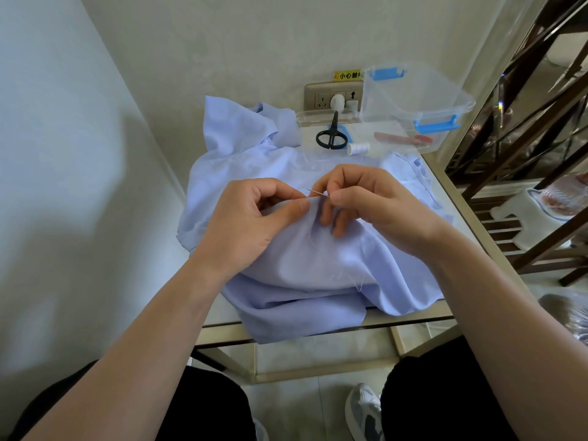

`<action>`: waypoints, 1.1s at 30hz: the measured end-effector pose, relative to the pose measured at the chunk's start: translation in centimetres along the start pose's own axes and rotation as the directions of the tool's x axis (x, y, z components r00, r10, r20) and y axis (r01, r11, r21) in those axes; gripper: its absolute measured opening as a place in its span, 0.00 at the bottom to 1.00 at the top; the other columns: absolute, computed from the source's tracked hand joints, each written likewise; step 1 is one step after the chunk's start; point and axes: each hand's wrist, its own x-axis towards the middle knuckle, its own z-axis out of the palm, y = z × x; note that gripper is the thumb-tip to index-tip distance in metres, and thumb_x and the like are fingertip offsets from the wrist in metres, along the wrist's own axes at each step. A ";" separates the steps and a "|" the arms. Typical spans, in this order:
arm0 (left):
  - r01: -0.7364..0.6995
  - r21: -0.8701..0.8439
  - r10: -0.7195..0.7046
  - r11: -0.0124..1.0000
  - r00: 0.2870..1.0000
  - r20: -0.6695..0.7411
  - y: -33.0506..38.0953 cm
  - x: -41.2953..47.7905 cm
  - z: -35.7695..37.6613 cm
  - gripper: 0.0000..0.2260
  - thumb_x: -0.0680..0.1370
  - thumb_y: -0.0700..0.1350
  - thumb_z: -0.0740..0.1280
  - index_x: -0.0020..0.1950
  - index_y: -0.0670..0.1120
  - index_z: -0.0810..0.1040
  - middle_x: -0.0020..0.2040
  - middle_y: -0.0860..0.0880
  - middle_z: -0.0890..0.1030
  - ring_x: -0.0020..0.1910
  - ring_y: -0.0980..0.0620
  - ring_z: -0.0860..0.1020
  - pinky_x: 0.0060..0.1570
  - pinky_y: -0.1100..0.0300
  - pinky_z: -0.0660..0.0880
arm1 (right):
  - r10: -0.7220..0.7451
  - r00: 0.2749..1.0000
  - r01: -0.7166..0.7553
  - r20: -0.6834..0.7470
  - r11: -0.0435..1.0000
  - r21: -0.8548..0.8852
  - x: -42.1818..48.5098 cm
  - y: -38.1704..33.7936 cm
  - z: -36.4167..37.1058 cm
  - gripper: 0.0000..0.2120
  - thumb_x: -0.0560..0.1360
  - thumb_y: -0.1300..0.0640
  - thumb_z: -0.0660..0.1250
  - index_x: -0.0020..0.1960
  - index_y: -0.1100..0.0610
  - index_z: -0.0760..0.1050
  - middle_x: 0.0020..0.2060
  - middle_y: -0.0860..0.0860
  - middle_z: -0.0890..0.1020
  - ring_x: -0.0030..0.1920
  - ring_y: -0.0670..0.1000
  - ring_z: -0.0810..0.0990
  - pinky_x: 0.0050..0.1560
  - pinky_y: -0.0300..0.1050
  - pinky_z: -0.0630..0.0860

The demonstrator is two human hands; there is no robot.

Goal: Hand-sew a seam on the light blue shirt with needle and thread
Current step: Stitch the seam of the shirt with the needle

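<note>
The shirt [318,265] at centre is plain light blue. The scissors [331,136] above it are black. The clear box [413,100] at upper right has blue clips [437,126].

A small table [413,321] with a pale top and a gold-coloured metal frame is standing against a plain off-white wall [222,43]. On that wall a brass-toned socket panel [318,97] is sitting just above the tabletop, under a yellow warning sticker [346,75]. Soft light is throwing blurred shadows across the side wall [47,122] at left. Glossy pale floor tiles [318,399] are showing beneath the frame. At right, a dark wooden frame [521,100] is rising beside the table, with a white step stool [515,208] standing near it.
</note>
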 end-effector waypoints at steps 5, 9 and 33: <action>-0.013 0.066 0.011 0.998 1.000 0.019 0.1 -0.1 -0.3 0.03 0.74 0.43 0.74 0.42 0.50 0.84 0.39 0.54 0.85 0.41 0.59 0.81 0.46 0.66 0.75 | -0.010 0.998 0.013 0.058 0.998 -0.062 0.0 -0.2 0.1 0.05 0.73 0.64 0.61 0.39 0.61 0.71 0.50 0.55 0.82 0.35 0.56 0.76 0.28 0.41 0.72; -0.020 0.076 0.017 0.997 0.999 0.037 0.2 -0.3 -0.3 0.02 0.74 0.44 0.74 0.42 0.50 0.84 0.41 0.54 0.85 0.43 0.59 0.81 0.48 0.67 0.75 | 0.005 0.999 -0.002 0.050 0.998 -0.060 0.3 -0.1 0.3 0.04 0.72 0.64 0.61 0.39 0.61 0.71 0.46 0.61 0.81 0.34 0.53 0.79 0.34 0.42 0.76; -0.020 0.015 0.020 1.000 1.000 0.001 0.0 -0.1 -0.5 0.06 0.73 0.44 0.75 0.38 0.54 0.83 0.36 0.57 0.84 0.39 0.62 0.79 0.46 0.67 0.76 | -0.016 0.999 0.011 -0.047 0.995 -0.097 -0.3 0.2 -0.1 0.06 0.67 0.69 0.62 0.34 0.61 0.69 0.41 0.68 0.80 0.36 0.54 0.82 0.45 0.41 0.77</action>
